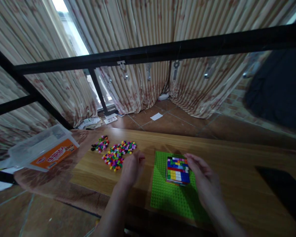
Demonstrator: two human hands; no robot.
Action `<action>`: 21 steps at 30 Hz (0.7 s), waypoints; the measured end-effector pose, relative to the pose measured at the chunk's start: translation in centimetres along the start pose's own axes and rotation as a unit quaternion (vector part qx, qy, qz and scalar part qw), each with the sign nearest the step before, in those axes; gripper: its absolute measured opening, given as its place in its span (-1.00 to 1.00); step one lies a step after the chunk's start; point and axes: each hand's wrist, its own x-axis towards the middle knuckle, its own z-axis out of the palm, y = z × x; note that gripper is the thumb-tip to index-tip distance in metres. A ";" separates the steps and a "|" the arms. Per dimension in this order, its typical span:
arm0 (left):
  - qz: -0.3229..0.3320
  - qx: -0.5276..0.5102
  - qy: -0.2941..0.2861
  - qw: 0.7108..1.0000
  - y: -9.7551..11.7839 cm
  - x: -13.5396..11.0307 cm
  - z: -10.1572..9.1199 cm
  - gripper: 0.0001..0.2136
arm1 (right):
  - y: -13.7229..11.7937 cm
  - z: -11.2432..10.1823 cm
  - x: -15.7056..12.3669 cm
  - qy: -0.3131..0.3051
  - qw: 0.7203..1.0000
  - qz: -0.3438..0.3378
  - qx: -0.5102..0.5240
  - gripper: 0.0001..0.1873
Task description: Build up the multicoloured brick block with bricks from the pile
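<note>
On a green baseplate (175, 199) stands a low, layered block of multicoloured building bricks (178, 171). My right hand (204, 176) is at the block's far right corner, thumb and forefinger close together there. Whatever lies between those fingertips is hidden. Over the table left of the baseplate, my left hand (132, 168) is closed in a pinch, with a small red brick (142, 158) showing at its fingertips. Right beside that hand spreads a pile of loose coloured bricks (115, 154).
A smaller heap of bricks (101, 144) lies further left on the wooden table (143, 141). Beyond the table's left end is a clear plastic box (46, 144) with an orange label. A dark flat object (281, 191) rests at the right. A black metal bar (148, 54) crosses behind.
</note>
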 end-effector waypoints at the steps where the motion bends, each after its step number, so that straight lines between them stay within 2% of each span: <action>1: 0.000 -0.036 0.006 0.999 0.4 0.0 0.2 -0.89 | 0.0 0.0 0.0 0.000 1.000 -0.004 -0.001 -0.62; 3: 0.003 -0.139 0.013 0.990 1.1 -0.1 0.5 -0.90 | -0.1 -0.1 0.0 -0.001 1.000 -0.015 -0.019 -0.62; 5: -0.002 -0.265 0.003 0.964 2.1 -0.3 0.7 -0.92 | -0.3 -0.2 -0.2 0.000 0.997 -0.052 -0.060 -0.63; 8: -0.031 -0.438 -0.052 0.897 3.8 -1.1 0.8 -0.87 | -0.8 -0.3 -0.9 -0.018 0.976 -0.170 -0.131 -0.74; 10: -0.056 -0.504 -0.097 0.856 5.0 -1.7 0.8 -0.82 | -1.1 -0.1 -1.4 -0.052 0.954 -0.246 -0.160 -0.81; 12: -0.074 -0.532 -0.131 0.833 5.8 -2.2 0.7 -0.79 | -1.2 0.1 -2.0 -0.087 0.934 -0.294 -0.183 -0.82; 15: -0.083 -0.549 -0.155 0.817 6.5 -2.5 0.7 -0.76 | -1.4 0.5 -2.4 -0.119 0.911 -0.333 -0.210 -0.79; 21: -0.099 -0.571 -0.149 0.801 6.9 -2.5 1.2 -0.75 | -1.1 0.8 -2.4 -0.120 0.903 -0.341 -0.231 -0.85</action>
